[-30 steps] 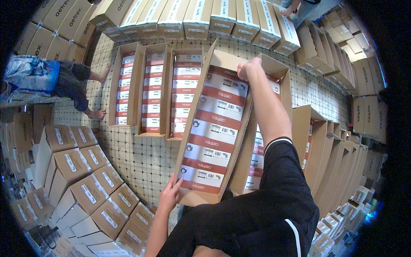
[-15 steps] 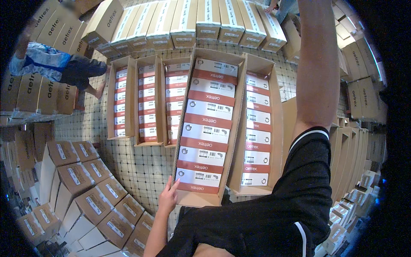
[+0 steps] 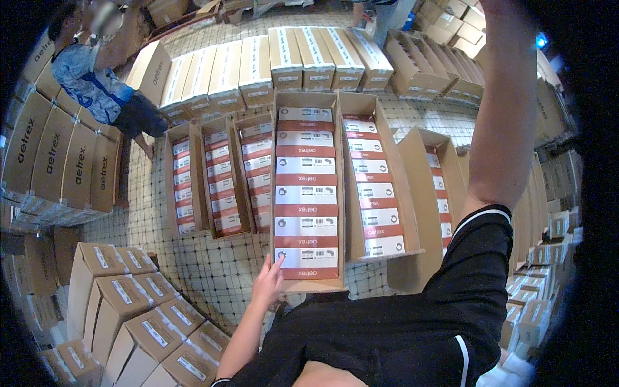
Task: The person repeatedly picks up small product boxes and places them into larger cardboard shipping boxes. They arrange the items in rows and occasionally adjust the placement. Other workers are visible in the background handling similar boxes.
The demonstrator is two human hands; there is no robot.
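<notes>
A long open carton [image 3: 308, 284] stands in front of me, holding a row of white and red shoe boxes [image 3: 306, 258]. At its near left corner my left hand [image 3: 266, 284] grips the side wall, one finger over the inner side by the nearest shoe box and the rest outside. My right arm [image 3: 503, 116] stretches up past the upper edge, so my right hand is out of view. Close on the right stands another filled open carton [image 3: 412, 255]. To the left are several more open cartons [image 3: 222, 174] with the same shoe boxes.
Taped cartons [image 3: 255, 71] line up behind the open ones. Stacked cartons [image 3: 138, 303] rise at the near left, more [image 3: 58, 161] at the far left. A person [image 3: 97, 84] stands at the far left, another [image 3: 380, 19] at the back. Tiled floor [image 3: 145, 200] shows between.
The carton in front of me has turned straighter, its far end swinging left, apart from any view shift. My left hand stays at its near corner. More open cartons now show on the right.
</notes>
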